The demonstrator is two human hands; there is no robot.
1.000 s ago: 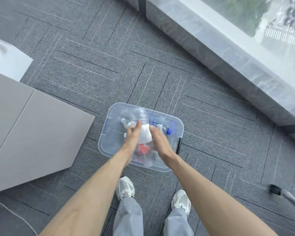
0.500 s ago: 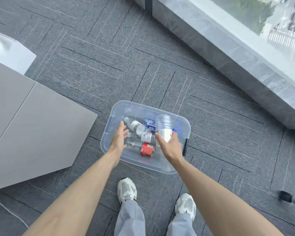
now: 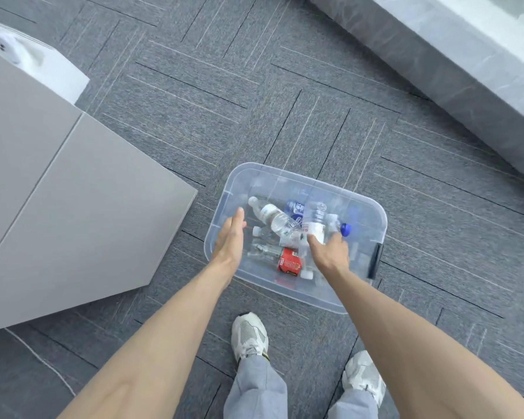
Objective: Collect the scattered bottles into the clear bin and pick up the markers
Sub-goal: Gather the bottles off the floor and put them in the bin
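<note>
Left hand (image 3: 229, 240) has let go of the bottle (image 3: 315, 220) and drawn back over the near left rim of the bin (image 3: 366, 207), fingers straight, holding nothing; right hand (image 3: 330, 254) alone has carried it lower and rightward, fingers curled round its lower end, above the heap of bottles (image 3: 273, 217) already lying inside; by my reading only the release remains; the bottle sits over the bin's right half, just ahead of the right hand and apart from the left; no markers show, so that part looks not yet begun.
</note>
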